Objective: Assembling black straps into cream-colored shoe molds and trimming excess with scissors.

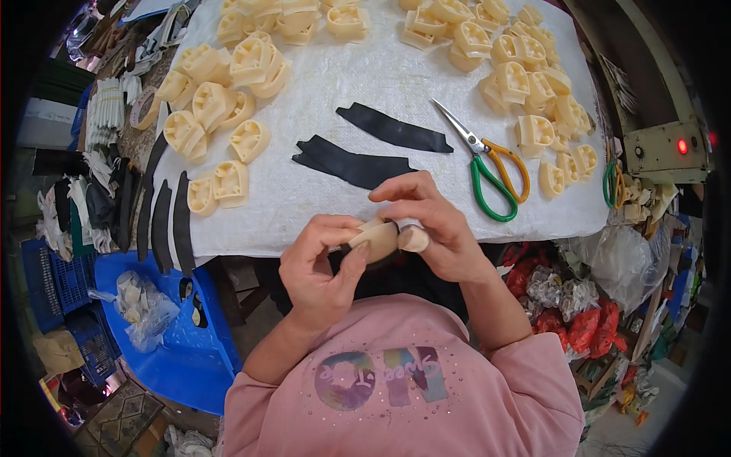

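At eight o'clock we have a blue chair (177, 369) bearing a clear bag (141, 308), with blue crates (90, 344) beside it; at four, red bags (584, 329); between two and three, a box (655, 156) shows a lit red lamp (682, 145).

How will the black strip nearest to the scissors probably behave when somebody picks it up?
The black strip probably bends easily, since it looks thin. It is likely light, being narrow and flat beside the scissors. Rolling seems unlikely: it lies flat on the white cover.
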